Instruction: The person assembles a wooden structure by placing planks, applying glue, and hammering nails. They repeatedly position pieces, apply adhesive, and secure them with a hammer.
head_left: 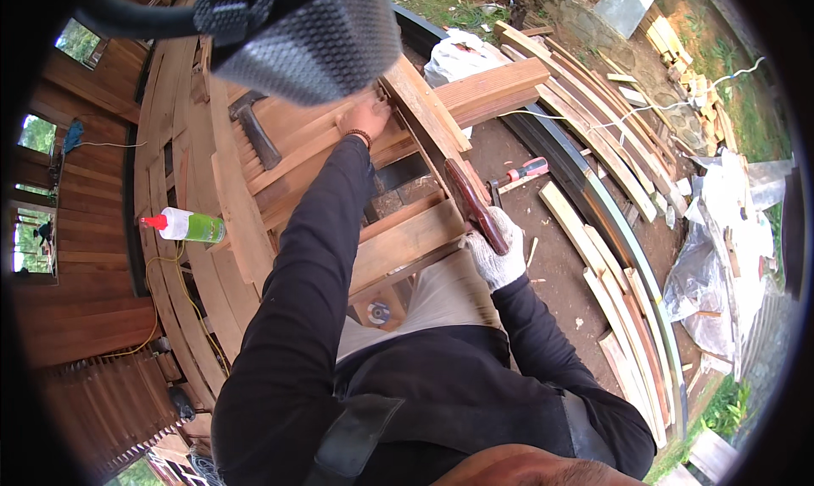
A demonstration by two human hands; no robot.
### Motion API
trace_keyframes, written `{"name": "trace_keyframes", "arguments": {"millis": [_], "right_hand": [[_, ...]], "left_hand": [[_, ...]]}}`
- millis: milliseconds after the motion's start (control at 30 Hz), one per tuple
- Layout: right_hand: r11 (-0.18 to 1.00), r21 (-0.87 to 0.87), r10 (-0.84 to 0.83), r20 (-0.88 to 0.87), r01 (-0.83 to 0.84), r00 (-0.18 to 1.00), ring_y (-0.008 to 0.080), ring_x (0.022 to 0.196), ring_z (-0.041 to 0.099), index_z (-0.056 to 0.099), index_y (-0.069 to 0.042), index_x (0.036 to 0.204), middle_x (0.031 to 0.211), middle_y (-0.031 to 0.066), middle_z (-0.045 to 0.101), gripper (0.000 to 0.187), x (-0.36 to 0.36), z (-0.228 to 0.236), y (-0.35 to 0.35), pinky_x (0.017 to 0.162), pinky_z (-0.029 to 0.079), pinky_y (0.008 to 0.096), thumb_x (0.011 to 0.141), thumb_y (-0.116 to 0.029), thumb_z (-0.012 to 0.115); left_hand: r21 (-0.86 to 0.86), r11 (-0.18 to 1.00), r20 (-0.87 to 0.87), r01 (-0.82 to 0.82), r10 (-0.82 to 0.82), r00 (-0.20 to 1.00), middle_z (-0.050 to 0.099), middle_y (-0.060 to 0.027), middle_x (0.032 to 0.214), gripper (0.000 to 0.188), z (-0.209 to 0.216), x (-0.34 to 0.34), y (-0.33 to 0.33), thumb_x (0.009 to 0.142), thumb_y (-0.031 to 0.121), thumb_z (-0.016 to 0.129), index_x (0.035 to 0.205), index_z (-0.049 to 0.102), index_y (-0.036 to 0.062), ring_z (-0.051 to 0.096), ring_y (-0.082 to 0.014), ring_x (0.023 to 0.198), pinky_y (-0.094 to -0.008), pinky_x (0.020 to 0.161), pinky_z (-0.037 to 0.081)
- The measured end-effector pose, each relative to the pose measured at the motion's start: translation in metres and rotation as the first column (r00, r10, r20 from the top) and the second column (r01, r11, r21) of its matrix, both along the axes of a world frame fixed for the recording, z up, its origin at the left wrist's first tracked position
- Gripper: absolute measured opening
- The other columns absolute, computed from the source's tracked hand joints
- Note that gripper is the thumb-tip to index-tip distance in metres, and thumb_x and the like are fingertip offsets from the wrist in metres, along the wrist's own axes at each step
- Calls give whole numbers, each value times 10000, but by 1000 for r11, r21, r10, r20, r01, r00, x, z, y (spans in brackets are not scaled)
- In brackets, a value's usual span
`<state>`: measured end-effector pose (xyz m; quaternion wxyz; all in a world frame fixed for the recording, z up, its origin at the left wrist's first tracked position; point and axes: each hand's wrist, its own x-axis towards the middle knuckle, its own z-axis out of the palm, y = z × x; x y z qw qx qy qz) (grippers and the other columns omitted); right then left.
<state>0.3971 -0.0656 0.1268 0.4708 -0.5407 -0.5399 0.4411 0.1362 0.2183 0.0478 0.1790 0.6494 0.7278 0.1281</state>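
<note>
My left hand (pixel 365 118), bare with a beaded bracelet, reaches over a slatted wooden frame (pixel 405 242) and rests by its far right corner. A blurred grey textured pad (pixel 318 49) hides part of its fingers. My right hand (pixel 497 250), in a white knit glove, is closed round a polished reddish-brown curved wooden handle (pixel 476 205). That handle lies along the frame's right edge; I cannot make out what tool it belongs to. Just right of it, a clamp (pixel 519 174) with a red and black grip sits at the frame's side. A dark hammer (pixel 256 132) lies on the slats to the left.
A green and white squeeze bottle (pixel 192 225) with a red tip lies on the planks at left, near a yellow cord (pixel 188 293). Long boards (pixel 606 295) and a dark metal beam (pixel 593 202) cover the dirt at right. Plastic sheeting (pixel 708 266) lies beyond.
</note>
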Motion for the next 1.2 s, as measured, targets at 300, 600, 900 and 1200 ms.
{"name": "trace_keyframes", "arguments": {"millis": [300, 600, 900, 1200], "right_hand": [[999, -47, -15, 72, 18, 997, 126, 798, 693, 683, 19, 1072, 882, 72, 719, 273, 19, 9, -46, 718, 562, 292, 882, -127, 813], [999, -35, 9, 29, -8, 1000, 139, 789, 698, 681, 23, 1083, 884, 82, 717, 290, 12, 8, -15, 735, 561, 309, 874, -127, 816], [995, 93, 27, 142, -40, 990, 134, 753, 693, 665, 26, 1112, 882, 87, 719, 306, 12, -7, -8, 711, 556, 303, 871, -104, 802], [999, 10, 30, 115, -31, 993, 127, 744, 692, 666, 23, 1064, 859, 81, 709, 297, 18, 3, -22, 702, 569, 302, 869, -140, 820]], "left_hand": [[40, 998, -12, 38, -38, 999, 735, -137, 1300, 611, -4, -15, 15, 873, 579, 747, 1357, 702, 211, 656, -305, 1261, -534, 1094, 375], [144, 990, 5, 10, -11, 1000, 753, -136, 1254, 622, -7, -5, 4, 848, 576, 768, 1331, 717, 188, 679, -320, 1219, -546, 1100, 379], [309, 951, -21, 18, -12, 1000, 773, -118, 1183, 547, -28, -10, 7, 831, 545, 796, 1256, 757, 203, 705, -319, 1142, -497, 1044, 427], [281, 960, -27, -22, 31, 999, 766, -92, 1188, 449, -9, 5, -4, 813, 431, 841, 1188, 776, 193, 667, -276, 1191, -469, 1049, 400]]}}
